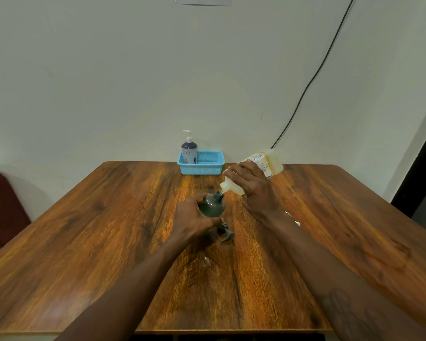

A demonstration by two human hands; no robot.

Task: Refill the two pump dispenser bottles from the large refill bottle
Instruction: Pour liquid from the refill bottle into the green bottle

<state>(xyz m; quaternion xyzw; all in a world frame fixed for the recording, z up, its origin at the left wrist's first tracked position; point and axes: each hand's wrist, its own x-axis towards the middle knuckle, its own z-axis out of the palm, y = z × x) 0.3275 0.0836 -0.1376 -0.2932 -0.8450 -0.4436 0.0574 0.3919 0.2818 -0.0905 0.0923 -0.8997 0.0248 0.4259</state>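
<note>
Our right hand grips the tilted translucent refill bottle, spout just above the dark grey dispenser bottle clasped in our left hand.

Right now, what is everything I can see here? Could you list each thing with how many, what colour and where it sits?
Table: one, brown wood grain, fills the foreground.
Basket: one, light blue, far edge of the table by the wall.
Purple pump bottle: one, white pump on, standing in the basket's left end.
Grey bottle: one, dark grey, pump off, mid-table.
Grey pump: one, lying on the table just in front of the grey bottle.
Refill bottle: one, translucent with yellowish liquid, tilted, mouth over the grey bottle's neck.
Cable: one, black, on the wall.
Left hand: steadies the grey bottle.
Right hand: grips the refill bottle.
</note>
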